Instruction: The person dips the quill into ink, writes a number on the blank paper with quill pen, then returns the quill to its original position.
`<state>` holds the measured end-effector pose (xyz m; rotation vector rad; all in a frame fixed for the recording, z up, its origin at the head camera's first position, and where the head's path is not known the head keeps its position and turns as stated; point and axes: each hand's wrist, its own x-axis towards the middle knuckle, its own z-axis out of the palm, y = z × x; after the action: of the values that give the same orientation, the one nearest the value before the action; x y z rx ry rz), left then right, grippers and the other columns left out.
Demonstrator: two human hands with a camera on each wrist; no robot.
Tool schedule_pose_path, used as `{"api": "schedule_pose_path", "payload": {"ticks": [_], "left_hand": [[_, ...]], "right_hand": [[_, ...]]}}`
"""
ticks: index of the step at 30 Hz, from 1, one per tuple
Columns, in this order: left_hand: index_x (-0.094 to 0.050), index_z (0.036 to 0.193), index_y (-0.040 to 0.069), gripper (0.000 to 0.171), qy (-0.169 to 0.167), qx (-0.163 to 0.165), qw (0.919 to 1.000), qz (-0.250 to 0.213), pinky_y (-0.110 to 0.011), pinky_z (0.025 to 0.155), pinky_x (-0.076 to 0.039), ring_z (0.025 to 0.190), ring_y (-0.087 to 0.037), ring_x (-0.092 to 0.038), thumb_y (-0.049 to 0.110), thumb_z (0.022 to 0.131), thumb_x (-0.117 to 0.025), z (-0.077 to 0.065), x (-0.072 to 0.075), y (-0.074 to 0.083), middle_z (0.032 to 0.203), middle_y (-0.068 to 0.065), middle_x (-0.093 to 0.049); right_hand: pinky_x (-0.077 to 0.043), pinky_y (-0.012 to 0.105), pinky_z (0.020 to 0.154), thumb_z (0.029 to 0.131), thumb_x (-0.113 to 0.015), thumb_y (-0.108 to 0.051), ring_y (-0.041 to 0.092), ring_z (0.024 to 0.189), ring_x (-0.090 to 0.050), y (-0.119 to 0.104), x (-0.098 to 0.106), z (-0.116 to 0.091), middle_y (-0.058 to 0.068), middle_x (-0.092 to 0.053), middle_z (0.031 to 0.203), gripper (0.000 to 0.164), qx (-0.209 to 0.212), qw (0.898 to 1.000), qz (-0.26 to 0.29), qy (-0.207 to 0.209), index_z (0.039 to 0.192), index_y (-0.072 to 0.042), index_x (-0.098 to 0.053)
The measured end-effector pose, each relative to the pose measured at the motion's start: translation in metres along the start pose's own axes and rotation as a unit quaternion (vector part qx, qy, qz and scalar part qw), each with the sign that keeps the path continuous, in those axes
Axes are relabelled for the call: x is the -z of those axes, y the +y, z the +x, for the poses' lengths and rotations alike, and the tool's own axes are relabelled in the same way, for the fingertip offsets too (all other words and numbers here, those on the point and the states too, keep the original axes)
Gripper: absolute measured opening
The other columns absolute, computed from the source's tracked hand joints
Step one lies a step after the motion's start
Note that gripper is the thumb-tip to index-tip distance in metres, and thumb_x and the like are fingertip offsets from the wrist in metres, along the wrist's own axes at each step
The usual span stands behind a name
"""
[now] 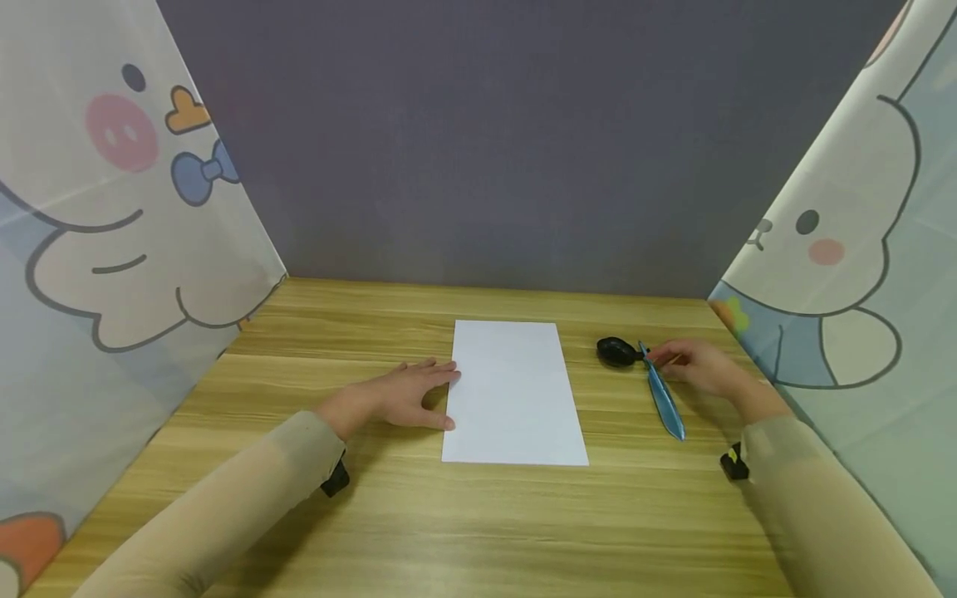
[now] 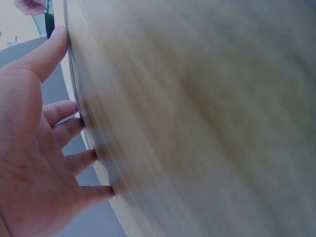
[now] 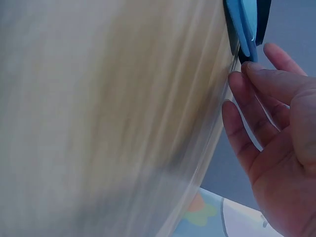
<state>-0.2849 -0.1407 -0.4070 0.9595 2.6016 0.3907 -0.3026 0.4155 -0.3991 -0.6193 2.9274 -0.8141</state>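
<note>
A blank sheet of white paper (image 1: 512,394) lies on the wooden table, its long sides running away from me. My left hand (image 1: 411,394) rests spread out at its left edge, with thumb and fingertips on the paper's border. To the right of the sheet, my right hand (image 1: 695,365) pinches a slim blue feather-shaped thing (image 1: 665,404) near its far, narrow end. In the right wrist view the thumb and fingertips meet at the end of this blue piece (image 3: 243,24). A glossy black oval thing (image 1: 616,352) with a short neck lies just left of those fingertips.
The wooden table (image 1: 478,531) runs back to a dark grey panel (image 1: 493,149). Cloth screens with cartoon animals stand along the left (image 1: 60,332) and right (image 1: 912,332) sides. The right-hand screen comes close to my right forearm.
</note>
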Motion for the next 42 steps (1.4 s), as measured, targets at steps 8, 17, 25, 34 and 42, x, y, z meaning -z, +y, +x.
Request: {"api": "schedule_pose_path", "payload": {"ticks": [8, 17, 25, 34, 42], "left_hand": [[-0.031, 0.175, 0.014, 0.098, 0.002, 0.001, 1.0000, -0.009, -0.077, 0.132, -0.014, 0.171, -0.042, -0.016, 0.066, 0.101, -0.069, -0.002, 0.001, 0.002, 0.185, -0.006, -0.022], [-0.029, 0.176, 0.015, 0.098, -0.004, 0.002, 1.0000, -0.002, -0.076, 0.133, -0.014, 0.172, -0.042, -0.014, 0.067, 0.102, -0.067, -0.001, 0.001, 0.002, 0.185, -0.005, -0.021], [-0.030, 0.175, 0.015, 0.099, -0.002, 0.005, 1.0000, -0.005, -0.076, 0.133, -0.014, 0.172, -0.041, -0.015, 0.068, 0.101, -0.068, -0.001, 0.000, 0.001, 0.185, -0.004, -0.021], [-0.030, 0.175, 0.015, 0.098, -0.001, 0.001, 1.0000, -0.007, -0.077, 0.132, -0.014, 0.172, -0.042, -0.015, 0.068, 0.101, -0.068, 0.001, -0.001, -0.001, 0.185, -0.005, -0.021], [-0.029, 0.176, 0.015, 0.099, -0.004, 0.001, 1.0000, -0.004, -0.076, 0.133, -0.014, 0.172, -0.041, -0.012, 0.067, 0.101, -0.067, 0.001, -0.001, -0.001, 0.185, -0.006, -0.021]], "right_hand": [[-0.059, 0.026, 0.081, 0.102, -0.068, 0.006, 0.026, 0.102, -0.075, -0.005, -0.003, 0.007, 0.016, -0.080, 0.121, 0.029, 0.001, 0.999, -0.025, -0.020, 0.126, -0.005, -0.080], [-0.059, 0.045, 0.088, 0.101, -0.064, 0.007, 0.036, 0.107, -0.071, -0.010, -0.003, 0.010, 0.022, -0.073, 0.123, 0.030, -0.010, 0.997, -0.071, -0.033, 0.118, -0.008, -0.083], [-0.060, 0.047, 0.086, 0.100, -0.069, 0.006, 0.032, 0.102, -0.072, -0.013, -0.001, 0.007, 0.014, -0.075, 0.115, 0.024, 0.035, 0.992, -0.118, -0.015, 0.110, -0.012, -0.082], [-0.058, 0.034, 0.078, 0.099, -0.071, 0.007, 0.012, 0.091, -0.068, -0.013, 0.001, -0.004, 0.007, -0.080, 0.107, 0.023, 0.053, 0.992, -0.103, 0.054, 0.109, -0.011, -0.081], [-0.059, 0.021, 0.078, 0.107, -0.068, -0.001, -0.006, 0.096, -0.070, -0.013, 0.003, -0.013, 0.000, -0.083, 0.120, 0.023, 0.022, 0.994, 0.040, 0.099, 0.128, 0.005, -0.077]]}}
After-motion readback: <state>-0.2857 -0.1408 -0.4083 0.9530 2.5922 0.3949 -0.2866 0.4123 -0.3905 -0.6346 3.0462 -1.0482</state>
